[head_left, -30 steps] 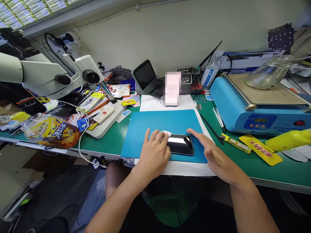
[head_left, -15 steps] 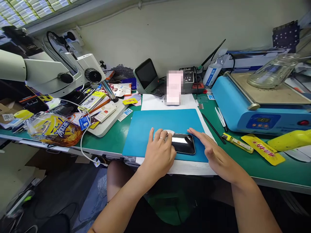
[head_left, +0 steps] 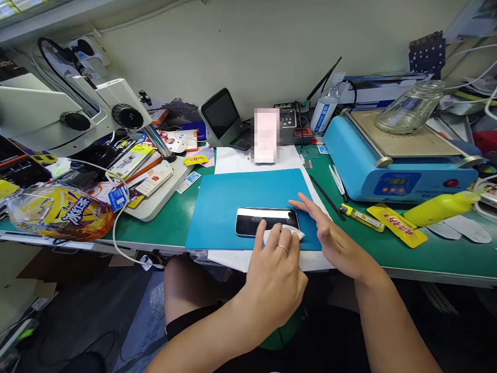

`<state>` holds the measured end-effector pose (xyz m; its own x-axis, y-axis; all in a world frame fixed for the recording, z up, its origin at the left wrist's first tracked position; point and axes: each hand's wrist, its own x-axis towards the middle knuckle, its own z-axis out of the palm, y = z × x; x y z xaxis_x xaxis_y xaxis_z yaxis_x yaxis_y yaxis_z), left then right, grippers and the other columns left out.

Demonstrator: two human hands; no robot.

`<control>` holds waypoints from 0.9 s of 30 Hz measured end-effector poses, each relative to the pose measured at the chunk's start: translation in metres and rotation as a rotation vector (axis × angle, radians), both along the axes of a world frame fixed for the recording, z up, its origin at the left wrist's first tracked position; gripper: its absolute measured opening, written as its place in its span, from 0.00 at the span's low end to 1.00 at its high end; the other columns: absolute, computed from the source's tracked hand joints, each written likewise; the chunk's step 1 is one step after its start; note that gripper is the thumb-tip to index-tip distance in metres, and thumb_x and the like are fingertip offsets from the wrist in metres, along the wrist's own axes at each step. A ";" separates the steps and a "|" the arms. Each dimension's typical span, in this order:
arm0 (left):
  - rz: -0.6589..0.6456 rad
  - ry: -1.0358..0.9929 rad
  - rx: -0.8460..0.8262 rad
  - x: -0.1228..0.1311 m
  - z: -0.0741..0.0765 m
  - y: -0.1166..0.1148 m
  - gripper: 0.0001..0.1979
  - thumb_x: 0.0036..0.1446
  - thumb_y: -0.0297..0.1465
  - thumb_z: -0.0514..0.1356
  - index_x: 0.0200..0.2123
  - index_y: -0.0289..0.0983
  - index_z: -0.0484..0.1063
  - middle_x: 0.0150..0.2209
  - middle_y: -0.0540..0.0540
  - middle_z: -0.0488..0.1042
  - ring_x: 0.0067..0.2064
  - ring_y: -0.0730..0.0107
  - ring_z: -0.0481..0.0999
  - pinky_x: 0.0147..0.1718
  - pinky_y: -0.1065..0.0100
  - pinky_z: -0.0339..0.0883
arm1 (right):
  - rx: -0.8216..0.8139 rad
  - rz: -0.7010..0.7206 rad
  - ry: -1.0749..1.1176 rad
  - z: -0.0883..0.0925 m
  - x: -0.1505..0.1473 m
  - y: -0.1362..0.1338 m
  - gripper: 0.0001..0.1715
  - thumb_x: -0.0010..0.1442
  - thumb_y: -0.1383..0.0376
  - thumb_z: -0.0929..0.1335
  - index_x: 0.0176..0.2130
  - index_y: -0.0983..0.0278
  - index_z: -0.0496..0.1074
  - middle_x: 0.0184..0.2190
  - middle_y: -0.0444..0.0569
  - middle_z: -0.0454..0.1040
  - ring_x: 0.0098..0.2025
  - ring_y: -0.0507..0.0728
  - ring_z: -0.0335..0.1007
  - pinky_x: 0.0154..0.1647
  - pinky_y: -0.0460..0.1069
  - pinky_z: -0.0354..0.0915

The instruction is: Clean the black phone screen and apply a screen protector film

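Observation:
A black smartphone (head_left: 247, 223) lies flat, screen up, on the blue mat (head_left: 217, 191). My left hand (head_left: 274, 269), with a ring on one finger, presses a folded white wipe (head_left: 295, 231) onto the phone's right part and near edge. I cannot tell whether the wipe is paper or cloth. Fingers of this hand are bent over it, and they cover part of the screen. Beside the phone's right end my right hand (head_left: 336, 241) hovers with its fingers stretched out, holding nothing. Its fingertips are close to the phone but apart from it.
To the right stand a blue heating plate (head_left: 349, 160) with a glass jar (head_left: 407, 111) on it and a yellow bottle (head_left: 438, 210). Tweezers (head_left: 337, 181) lie near the plate. At the left are a microscope (head_left: 128, 116) and a wrapped drink bottle (head_left: 66, 212).
My left hand has slid the wipe across the phone, from its left end to the right and nearer to me. My right hand stays beside the right end. The camera view has shifted.

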<state>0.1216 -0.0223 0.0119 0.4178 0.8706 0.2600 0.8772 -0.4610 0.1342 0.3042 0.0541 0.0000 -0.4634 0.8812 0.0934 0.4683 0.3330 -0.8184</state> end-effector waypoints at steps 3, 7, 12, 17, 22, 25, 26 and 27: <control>-0.011 -0.015 0.002 0.002 -0.002 -0.002 0.24 0.68 0.31 0.48 0.65 0.32 0.63 0.61 0.39 0.69 0.67 0.51 0.62 0.71 0.44 0.48 | 0.020 -0.006 -0.006 0.002 -0.002 -0.001 0.54 0.61 0.31 0.47 0.75 0.52 0.44 0.71 0.54 0.61 0.72 0.69 0.54 0.72 0.67 0.51; 0.021 -0.030 -0.017 -0.004 -0.003 0.006 0.24 0.68 0.30 0.48 0.65 0.35 0.63 0.61 0.41 0.69 0.66 0.51 0.62 0.70 0.42 0.47 | 0.038 0.001 -0.029 0.002 -0.002 -0.001 0.53 0.62 0.32 0.47 0.75 0.52 0.45 0.71 0.53 0.61 0.73 0.68 0.54 0.72 0.67 0.51; 0.040 -0.040 -0.027 -0.001 -0.002 0.025 0.22 0.69 0.30 0.48 0.64 0.34 0.64 0.61 0.41 0.70 0.65 0.52 0.64 0.71 0.42 0.46 | -0.006 0.002 -0.001 0.001 -0.001 0.000 0.53 0.61 0.31 0.48 0.75 0.51 0.46 0.72 0.52 0.59 0.73 0.69 0.52 0.72 0.67 0.52; 0.080 -0.027 -0.002 -0.012 -0.005 0.037 0.22 0.68 0.28 0.50 0.63 0.36 0.64 0.60 0.43 0.71 0.64 0.53 0.66 0.70 0.39 0.47 | -0.024 -0.007 0.025 0.003 0.000 -0.001 0.53 0.61 0.31 0.48 0.75 0.52 0.48 0.72 0.53 0.60 0.73 0.70 0.52 0.72 0.68 0.50; 0.192 0.019 0.011 -0.055 -0.006 0.027 0.22 0.68 0.26 0.48 0.63 0.37 0.65 0.60 0.42 0.72 0.63 0.50 0.66 0.68 0.34 0.47 | -0.028 -0.003 -0.025 0.001 0.002 -0.001 0.51 0.62 0.32 0.48 0.75 0.50 0.48 0.73 0.50 0.59 0.75 0.71 0.46 0.73 0.71 0.46; 0.240 0.022 0.011 -0.074 -0.008 0.015 0.24 0.68 0.26 0.49 0.65 0.37 0.64 0.62 0.42 0.71 0.64 0.49 0.65 0.69 0.35 0.46 | -0.042 -0.011 -0.035 -0.002 0.003 0.000 0.52 0.62 0.31 0.47 0.75 0.49 0.47 0.73 0.48 0.58 0.76 0.72 0.43 0.72 0.73 0.46; 0.249 0.015 0.014 -0.077 -0.009 0.011 0.24 0.67 0.25 0.49 0.65 0.38 0.64 0.62 0.42 0.71 0.64 0.49 0.65 0.69 0.35 0.45 | -0.039 -0.011 -0.032 -0.002 0.003 0.000 0.52 0.62 0.31 0.47 0.75 0.49 0.48 0.73 0.48 0.58 0.76 0.72 0.44 0.72 0.73 0.47; 0.254 0.000 0.019 -0.081 -0.010 0.009 0.23 0.68 0.25 0.49 0.64 0.38 0.64 0.61 0.42 0.71 0.64 0.49 0.65 0.69 0.35 0.45 | -0.032 -0.008 -0.030 -0.002 0.003 0.001 0.52 0.62 0.32 0.47 0.75 0.49 0.48 0.73 0.48 0.59 0.75 0.72 0.45 0.72 0.72 0.48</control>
